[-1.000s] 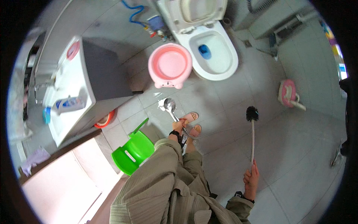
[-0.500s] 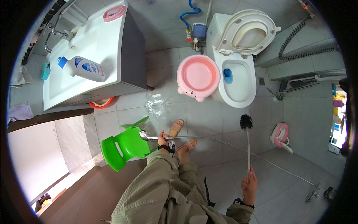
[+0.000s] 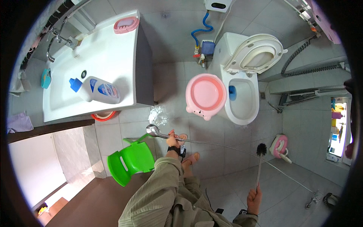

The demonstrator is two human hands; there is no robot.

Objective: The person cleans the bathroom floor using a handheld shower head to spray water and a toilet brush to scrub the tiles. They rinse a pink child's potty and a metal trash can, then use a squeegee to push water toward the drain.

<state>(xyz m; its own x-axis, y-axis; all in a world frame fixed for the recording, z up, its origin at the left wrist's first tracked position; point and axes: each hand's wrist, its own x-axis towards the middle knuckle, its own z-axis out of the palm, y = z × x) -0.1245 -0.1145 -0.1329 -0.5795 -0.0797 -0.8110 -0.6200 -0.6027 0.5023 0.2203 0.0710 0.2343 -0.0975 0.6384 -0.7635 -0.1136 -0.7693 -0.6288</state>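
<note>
Your 2 hands are occupied. Your left hand (image 3: 172, 139) is wrapped around the handle of the chrome shower head (image 3: 152, 130), which hangs just beside the arm of the green chair (image 3: 140, 158); your right hand (image 3: 254, 199) clasps the end of the toilet brush (image 3: 261, 150), its black bristles pointing away from you over the tiles. With no hand free to steady you, the likeliest trouble is footing: a white, wet-looking patch (image 3: 157, 115) lies near your pink slippers (image 3: 195, 155), and a step onto it could make you slide. The hose (image 3: 211, 143) runs from the shower head to a metal fitting (image 3: 314, 198) at lower right and, in this view, crosses the brush handle. I cannot tell whether they touch, but a wide swing of the brush might snag the hose, and a careless foot could tug the shower head from your grasp. The shower head could also knock the chair's arm. Whether water is running I cannot tell; if so, a turned wrist might spray the chair or the pink basin (image 3: 204, 95) close beside the toilet (image 3: 242, 120)
</note>
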